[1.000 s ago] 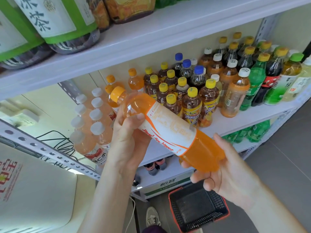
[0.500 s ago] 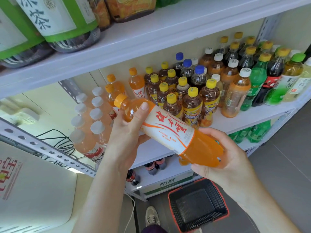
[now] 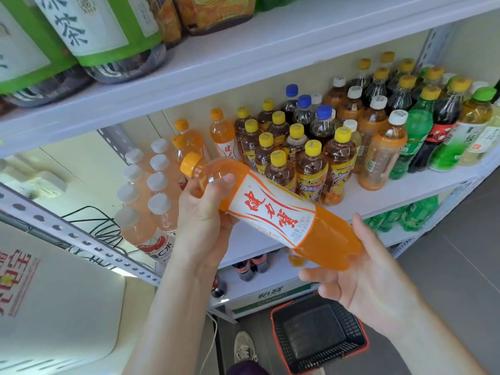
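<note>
An orange drink bottle [image 3: 273,212] with an orange cap and a white label with red characters lies tilted across the middle of the view, cap up to the left. My left hand [image 3: 201,215] grips its neck and shoulder, thumb on top. My right hand [image 3: 359,269] cups the bottle's base from below, fingers curled round it. The label faces me.
Behind the bottle a white shelf [image 3: 405,188] carries several rows of upright drink bottles. An upper shelf [image 3: 243,63] holds large green-labelled bottles. A red and black shopping basket [image 3: 319,339] stands on the floor below, beside my shoe [image 3: 244,347]. A white appliance [image 3: 54,307] fills the lower left.
The bottle has been turned about its long axis so the red characters now face me, and it has dropped a little lower. Both hands kept hold.
</note>
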### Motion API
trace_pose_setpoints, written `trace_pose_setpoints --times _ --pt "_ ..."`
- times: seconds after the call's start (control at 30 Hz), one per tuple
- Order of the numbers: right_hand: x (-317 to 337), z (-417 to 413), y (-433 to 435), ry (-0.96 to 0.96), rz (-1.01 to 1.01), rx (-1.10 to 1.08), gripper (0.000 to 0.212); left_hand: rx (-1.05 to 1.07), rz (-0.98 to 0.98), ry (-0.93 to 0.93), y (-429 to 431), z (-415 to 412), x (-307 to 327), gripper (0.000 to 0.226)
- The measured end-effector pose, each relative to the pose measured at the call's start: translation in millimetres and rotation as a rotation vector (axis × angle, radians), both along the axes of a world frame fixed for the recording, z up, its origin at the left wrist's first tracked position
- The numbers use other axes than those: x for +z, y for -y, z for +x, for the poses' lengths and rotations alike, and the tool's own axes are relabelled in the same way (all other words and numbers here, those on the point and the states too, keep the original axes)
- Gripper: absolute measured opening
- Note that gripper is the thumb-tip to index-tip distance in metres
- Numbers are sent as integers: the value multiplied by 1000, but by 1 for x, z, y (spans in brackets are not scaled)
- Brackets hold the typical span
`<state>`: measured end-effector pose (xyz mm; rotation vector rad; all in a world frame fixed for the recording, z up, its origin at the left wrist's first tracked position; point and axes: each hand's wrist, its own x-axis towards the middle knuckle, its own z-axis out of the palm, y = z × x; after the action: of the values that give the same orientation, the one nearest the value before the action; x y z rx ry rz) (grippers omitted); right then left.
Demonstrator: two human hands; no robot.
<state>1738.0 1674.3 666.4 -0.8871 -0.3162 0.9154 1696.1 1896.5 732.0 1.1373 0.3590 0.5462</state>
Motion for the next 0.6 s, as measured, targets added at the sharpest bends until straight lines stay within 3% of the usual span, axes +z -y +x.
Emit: trace_pose_setpoints --times 0.13,0.2,0.37,0.53,0.6 --pt "-4 -2 -14 -157 -57 -82 41 -27 -22 -1 -3 0 -4 47" --pt "-1 -1 -16 -217 -28 -122 54 -5 13 -86 -7 1 -4 47" --pt "-2 -2 -14 84 -100 -205 70 169 242 -408 -22 -4 -12 46" --pt "-1 -2 -12 430 -304 -244 74 239 240 -438 -27 -7 -17 31" --pt "-5 -4 -13 540 -394 -254 75 276 243 -444 -32 -7 -17 39"
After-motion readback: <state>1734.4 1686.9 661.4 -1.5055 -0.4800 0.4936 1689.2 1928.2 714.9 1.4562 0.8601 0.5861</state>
